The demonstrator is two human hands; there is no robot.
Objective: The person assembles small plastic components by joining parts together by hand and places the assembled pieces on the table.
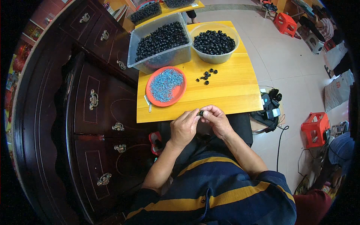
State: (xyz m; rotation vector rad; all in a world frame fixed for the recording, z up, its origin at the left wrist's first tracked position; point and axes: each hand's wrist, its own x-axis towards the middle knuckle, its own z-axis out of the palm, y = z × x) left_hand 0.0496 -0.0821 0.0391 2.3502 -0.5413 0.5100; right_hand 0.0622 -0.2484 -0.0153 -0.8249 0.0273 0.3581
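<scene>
Just past the table's near edge, above my lap, my hands meet fingertip to fingertip. My right hand (218,123) pinches a small black round part (201,113) between thumb and fingers. Against the part's other side press the closed fingertips of my left hand (183,127); anything else in them is hidden. Several loose black parts (206,74) of the same sort lie mid-table. An orange-red plate (183,90) to the left carries a heap of tiny silvery-blue pieces (165,84), too small to name.
On the yellow table (225,93), a clear rectangular bin (176,56) and a round tub (215,59) hold black parts. A dark wooden cabinet (108,86) flanks the left side. Right of the table are a black bag (268,116), cables and a red stool (314,129). Other people sit farther off.
</scene>
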